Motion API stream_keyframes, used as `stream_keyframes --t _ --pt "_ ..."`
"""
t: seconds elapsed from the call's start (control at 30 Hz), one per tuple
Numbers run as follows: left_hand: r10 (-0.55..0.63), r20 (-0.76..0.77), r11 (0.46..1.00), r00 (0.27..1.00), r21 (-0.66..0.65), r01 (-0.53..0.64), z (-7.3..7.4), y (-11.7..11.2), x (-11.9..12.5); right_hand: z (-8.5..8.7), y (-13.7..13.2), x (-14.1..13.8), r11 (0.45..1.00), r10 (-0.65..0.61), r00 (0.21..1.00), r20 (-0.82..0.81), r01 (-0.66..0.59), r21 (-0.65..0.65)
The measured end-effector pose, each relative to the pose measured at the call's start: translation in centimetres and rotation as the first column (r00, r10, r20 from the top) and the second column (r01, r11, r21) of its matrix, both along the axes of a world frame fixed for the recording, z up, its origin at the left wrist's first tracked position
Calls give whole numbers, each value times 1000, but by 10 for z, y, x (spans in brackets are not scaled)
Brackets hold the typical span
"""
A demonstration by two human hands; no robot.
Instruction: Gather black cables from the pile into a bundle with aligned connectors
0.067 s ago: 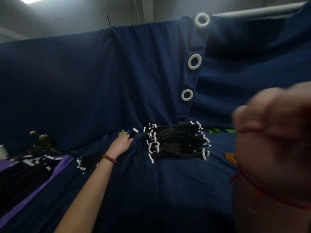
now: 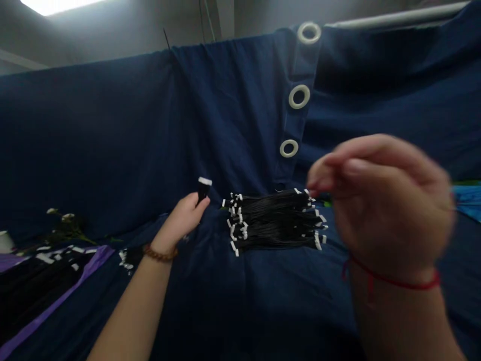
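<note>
My left hand (image 2: 186, 218), with a brown bead bracelet, is closed round a black cable bundle (image 2: 203, 191) whose white end sticks up above the fingers. My right hand (image 2: 387, 200), with a red string at the wrist, is raised close to the camera, thumb and fingertips pressed together. It is slightly blurred, and whatever the pinch may hold cannot be made out. Between the hands lies a stack of black cable bundles (image 2: 274, 220) with white ends on both sides, on the blue cloth (image 2: 278, 286).
A purple sheet (image 2: 86, 273) with more white-ended black bundles (image 2: 41, 281) lies at the left. White flowers (image 2: 67, 218) and a white cup (image 2: 5, 242) stand behind it. A blue curtain (image 2: 233, 110) with white rings (image 2: 299, 96) hangs at the back. A light-blue item (image 2: 468, 200) shows at the right.
My left hand has tilted the black bundle more upright and raised it slightly. My right hand has swung left and farther into view, its fingers now seen pinched together.
</note>
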State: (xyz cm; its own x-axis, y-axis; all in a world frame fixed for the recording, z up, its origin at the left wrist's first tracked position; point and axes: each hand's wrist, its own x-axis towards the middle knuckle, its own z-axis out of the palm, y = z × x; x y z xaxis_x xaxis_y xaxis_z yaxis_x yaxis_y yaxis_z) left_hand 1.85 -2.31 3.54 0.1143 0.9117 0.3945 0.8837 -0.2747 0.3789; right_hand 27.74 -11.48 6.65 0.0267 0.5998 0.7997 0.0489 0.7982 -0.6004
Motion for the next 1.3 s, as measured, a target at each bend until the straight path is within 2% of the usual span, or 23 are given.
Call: stream_keyframes --t 0.07,0.1,0.13,0.17,0.23,0.3,0.37,0.43,0.5,0.57,0.7,0.77,0.83,0.93,1.03,1.17,1.3 --pt "-139 134 983 981 138 120 28 -26 24 2 9 -5 997 49 997 61 -45 -64" --pt "-344 327 927 880 266 264 38 -38 36 2 13 -7 989 95 985 144 -77 -123" --pt "-498 465 860 732 376 346 44 -48 47 3 16 -9 976 157 952 263 -108 -190" --pt "-572 559 818 600 450 360 47 -56 57 2 19 -9 956 234 889 394 -136 -260" --pt "-606 683 795 408 530 295 46 -64 71 1 21 -10 902 406 693 596 -199 -384" --pt "-603 755 795 260 537 283 41 -63 75 -1 21 -10 839 539 534 651 -270 -473" --pt "-586 799 786 138 519 335 36 -59 73 -3 21 -12 790 611 509 606 -339 -511" --pt "-548 834 783 66 483 392 34 -55 68 -4 23 -14 775 627 548 554 -371 -511" --pt "-502 865 786 22 446 428 35 -53 64 -5 27 -15 790 604 596 530 -356 -500" --pt "-453 890 784 -53 427 450 36 -51 63 -7 32 -14 839 527 652 545 -297 -455" --pt "-283 910 787 -303 401 468 37 -46 66 -8 34 -11 951 235 745 625 -44 -306" --pt "-238 875 812 -423 418 408 36 -40 67 -6 27 -11 972 110 730 674 64 -227" --pt "-252 817 854 -519 440 278 36 -35 65 -5 18 -12 978 93 663 743 80 -193" --pt "-306 729 908 -613 418 43 36 -29 57 -7 9 -14 977 171 511 842 22 -212" --pt "-363 672 914 -646 390 -108 38 -27 48 -12 14 -18 972 221 416 882 -14 -236" --pt "-400 640 907 -656 377 -186 41 -28 40 -16 30 -24 956 293 375 880 -96 -277" --pt "-435 613 896 -660 366 -250 43 -28 35 -17 37 -32 932 360 394 846 -183 -312"
